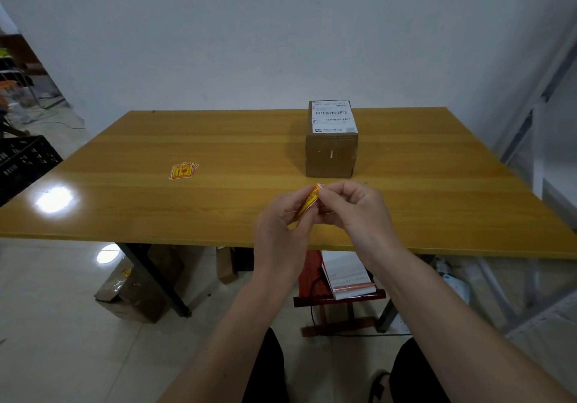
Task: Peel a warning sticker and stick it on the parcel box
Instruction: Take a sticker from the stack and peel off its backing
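A brown parcel box [331, 154] with a white shipping label on top stands at the table's far right-centre. Just in front of it, above the table's near edge, I hold one yellow-and-red warning sticker [309, 201] edge-on between both hands. My left hand [281, 224] pinches its lower part. My right hand [356, 207] pinches its upper end, where a white corner of backing shows. A small stack of the same stickers [183, 171] lies flat on the table to the left.
The wooden table [125, 209] runs wide, with a lamp glare at its left. A black crate [25, 162] stands left of it. Cardboard boxes [137, 290] and a red stool [337, 299] with papers sit underneath. A metal rack [530, 121] rises on the right.
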Action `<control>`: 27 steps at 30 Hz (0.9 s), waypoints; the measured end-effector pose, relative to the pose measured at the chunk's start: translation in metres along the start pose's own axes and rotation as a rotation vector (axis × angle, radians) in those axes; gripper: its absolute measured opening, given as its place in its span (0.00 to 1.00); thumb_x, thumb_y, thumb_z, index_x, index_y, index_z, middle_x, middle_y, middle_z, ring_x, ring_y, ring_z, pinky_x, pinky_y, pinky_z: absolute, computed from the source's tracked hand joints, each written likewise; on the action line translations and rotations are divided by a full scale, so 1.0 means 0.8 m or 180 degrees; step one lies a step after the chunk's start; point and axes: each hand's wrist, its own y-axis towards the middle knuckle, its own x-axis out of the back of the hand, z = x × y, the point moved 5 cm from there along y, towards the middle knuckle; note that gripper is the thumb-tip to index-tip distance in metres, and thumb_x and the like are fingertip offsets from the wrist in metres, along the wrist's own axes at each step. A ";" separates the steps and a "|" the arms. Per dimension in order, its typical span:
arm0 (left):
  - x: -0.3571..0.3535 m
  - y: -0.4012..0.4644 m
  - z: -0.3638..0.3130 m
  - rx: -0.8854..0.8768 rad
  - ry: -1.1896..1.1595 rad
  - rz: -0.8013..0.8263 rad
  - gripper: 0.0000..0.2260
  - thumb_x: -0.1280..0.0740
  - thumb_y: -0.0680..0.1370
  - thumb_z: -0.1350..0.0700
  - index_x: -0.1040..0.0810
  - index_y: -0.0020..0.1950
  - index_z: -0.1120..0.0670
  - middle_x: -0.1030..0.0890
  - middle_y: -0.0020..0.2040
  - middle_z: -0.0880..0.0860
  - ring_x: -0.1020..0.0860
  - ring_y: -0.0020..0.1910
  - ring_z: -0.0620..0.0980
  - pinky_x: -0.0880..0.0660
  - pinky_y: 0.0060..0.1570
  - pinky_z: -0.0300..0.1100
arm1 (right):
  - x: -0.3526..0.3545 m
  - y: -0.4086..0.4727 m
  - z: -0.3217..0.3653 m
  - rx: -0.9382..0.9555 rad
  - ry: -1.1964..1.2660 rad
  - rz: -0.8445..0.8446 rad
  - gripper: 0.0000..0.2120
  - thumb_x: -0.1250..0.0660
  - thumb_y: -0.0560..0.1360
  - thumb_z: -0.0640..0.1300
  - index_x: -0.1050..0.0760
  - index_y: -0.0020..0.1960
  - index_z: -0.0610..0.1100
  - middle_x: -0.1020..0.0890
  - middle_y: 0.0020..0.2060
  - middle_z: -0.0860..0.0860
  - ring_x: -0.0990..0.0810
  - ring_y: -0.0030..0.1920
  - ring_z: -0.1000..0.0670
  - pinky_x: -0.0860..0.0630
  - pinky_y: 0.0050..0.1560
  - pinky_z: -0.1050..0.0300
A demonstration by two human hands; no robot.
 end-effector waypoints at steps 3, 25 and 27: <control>0.000 0.000 0.001 0.0103 -0.0176 -0.0067 0.17 0.30 0.73 0.65 0.20 0.53 0.43 0.17 0.49 0.43 0.19 0.49 0.39 0.22 0.50 0.37 | 0.001 0.001 -0.002 -0.0010 -0.0022 0.0026 0.09 0.34 0.75 0.39 0.20 0.44 0.33 0.17 0.38 0.38 0.18 0.40 0.44 0.18 0.48 0.48; 0.015 0.001 0.000 -0.0390 0.0186 -0.0507 0.09 0.32 0.74 0.63 0.17 0.47 0.50 0.15 0.44 0.48 0.19 0.46 0.46 0.23 0.46 0.42 | -0.010 -0.006 -0.001 -0.0119 0.0667 0.0577 0.07 0.37 0.74 0.30 0.21 0.42 0.36 0.16 0.35 0.44 0.16 0.40 0.47 0.18 0.48 0.53; 0.017 0.001 0.000 -0.0426 0.0225 -0.0534 0.10 0.32 0.74 0.63 0.17 0.47 0.48 0.15 0.44 0.47 0.19 0.46 0.47 0.22 0.46 0.44 | -0.010 -0.007 0.000 -0.0120 0.0669 0.0581 0.07 0.37 0.75 0.31 0.21 0.42 0.37 0.16 0.35 0.44 0.16 0.39 0.47 0.18 0.47 0.54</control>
